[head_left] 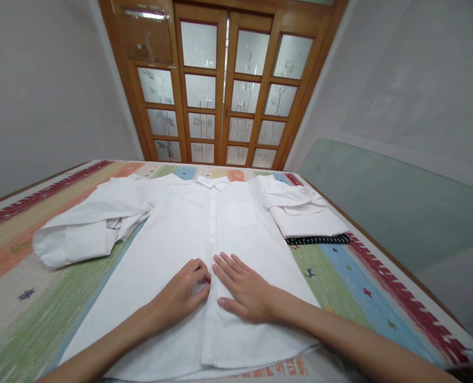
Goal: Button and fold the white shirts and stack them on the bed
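Observation:
A white button-up shirt (172,234) lies front up and spread flat, its collar at the far end and its hem towards me. My left hand (191,284) has curled fingers, thumb and fingertips together at the edge of the button placket. What it pinches there is probably the placket cloth, though the fingertips partly hide it. My right hand (242,290) rests flat on the shirt just right of the placket, its fingers stretched out and holding nothing. The shirt's left-side sleeve (77,239) lies out bent on the cover.
A striped, multicoloured cover (340,282) lies under the shirt. Folded white cloth (308,221) with a black patterned piece (318,240) below it sits by the right sleeve. A pale green panel (399,202) stands along the right wall; wooden glazed doors (224,90) are at the back.

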`<move>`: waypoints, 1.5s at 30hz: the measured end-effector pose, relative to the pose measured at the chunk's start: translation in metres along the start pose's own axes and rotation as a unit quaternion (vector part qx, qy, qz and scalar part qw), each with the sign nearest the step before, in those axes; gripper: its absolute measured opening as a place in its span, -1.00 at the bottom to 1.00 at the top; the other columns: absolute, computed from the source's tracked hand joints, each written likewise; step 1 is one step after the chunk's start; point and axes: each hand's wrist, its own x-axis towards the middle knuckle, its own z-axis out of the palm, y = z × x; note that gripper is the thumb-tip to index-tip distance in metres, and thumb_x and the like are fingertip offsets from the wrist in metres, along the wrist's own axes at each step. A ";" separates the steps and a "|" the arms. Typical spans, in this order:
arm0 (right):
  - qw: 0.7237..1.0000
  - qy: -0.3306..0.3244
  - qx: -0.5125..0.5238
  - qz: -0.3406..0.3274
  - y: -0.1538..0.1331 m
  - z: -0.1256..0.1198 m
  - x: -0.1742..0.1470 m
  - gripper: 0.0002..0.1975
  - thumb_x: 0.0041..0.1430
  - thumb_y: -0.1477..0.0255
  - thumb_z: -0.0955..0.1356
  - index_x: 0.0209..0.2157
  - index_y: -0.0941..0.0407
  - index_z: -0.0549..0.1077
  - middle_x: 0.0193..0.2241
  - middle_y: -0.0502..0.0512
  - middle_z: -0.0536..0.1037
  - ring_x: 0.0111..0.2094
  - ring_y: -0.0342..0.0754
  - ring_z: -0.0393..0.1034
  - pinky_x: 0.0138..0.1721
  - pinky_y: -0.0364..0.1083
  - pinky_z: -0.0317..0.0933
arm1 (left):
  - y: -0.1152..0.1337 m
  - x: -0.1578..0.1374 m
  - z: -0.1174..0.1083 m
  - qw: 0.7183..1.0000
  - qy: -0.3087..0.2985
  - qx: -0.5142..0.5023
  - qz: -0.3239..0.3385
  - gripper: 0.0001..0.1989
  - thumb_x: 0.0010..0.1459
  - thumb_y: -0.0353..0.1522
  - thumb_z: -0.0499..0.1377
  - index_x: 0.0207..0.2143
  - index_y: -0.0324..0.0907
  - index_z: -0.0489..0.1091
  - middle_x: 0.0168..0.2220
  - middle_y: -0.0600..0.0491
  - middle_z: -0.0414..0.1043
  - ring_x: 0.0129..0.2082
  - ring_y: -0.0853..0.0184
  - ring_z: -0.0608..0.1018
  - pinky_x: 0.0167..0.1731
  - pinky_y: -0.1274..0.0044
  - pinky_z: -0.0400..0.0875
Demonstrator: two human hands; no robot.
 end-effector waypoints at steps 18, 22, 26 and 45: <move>0.913 -0.009 0.307 0.269 -0.016 -0.017 0.043 -0.90 -0.06 0.45 0.41 -0.56 0.19 0.50 -0.64 -0.05 0.45 -0.56 -0.19 0.28 -0.52 -0.22 0.04 | 0.011 0.007 0.002 0.992 -0.050 0.032 -0.107 -0.91 -0.10 -0.42 0.11 -0.46 -0.16 0.37 -0.45 0.06 0.45 -0.44 0.32 0.44 -0.42 0.54 0.20; 0.900 -0.014 0.348 0.261 -0.010 -0.011 0.045 -0.95 -0.13 0.54 0.36 -0.55 0.20 0.50 -0.66 -0.08 0.42 -0.57 -0.21 0.23 -0.53 -0.23 0.04 | 0.013 0.007 -0.003 0.985 -0.075 0.006 -0.154 -0.87 -0.06 -0.40 0.07 -0.47 -0.15 0.41 -0.58 0.10 0.44 -0.55 0.35 0.45 -0.49 0.57 0.19; 0.874 -0.039 0.402 0.269 -0.004 -0.008 0.041 -0.86 -0.17 0.60 0.32 -0.49 0.21 0.52 -0.65 -0.09 0.42 -0.56 -0.22 0.23 -0.53 -0.25 0.06 | 0.013 0.008 -0.008 0.961 -0.129 -0.093 -0.228 -0.85 -0.01 -0.33 0.04 -0.45 -0.17 0.38 -0.67 0.15 0.41 -0.70 0.41 0.37 -0.63 0.61 0.18; 0.836 -0.045 0.485 0.251 -0.004 -0.008 0.035 -0.92 -0.05 0.51 0.31 -0.50 0.19 0.46 -0.64 -0.08 0.45 -0.68 -0.26 0.18 -0.64 -0.25 0.03 | 0.003 0.012 -0.006 0.885 -0.177 -0.304 -0.304 -0.82 -0.02 -0.24 0.08 -0.46 -0.18 0.28 -0.72 0.22 0.30 -0.85 0.52 0.19 -0.88 0.67 0.04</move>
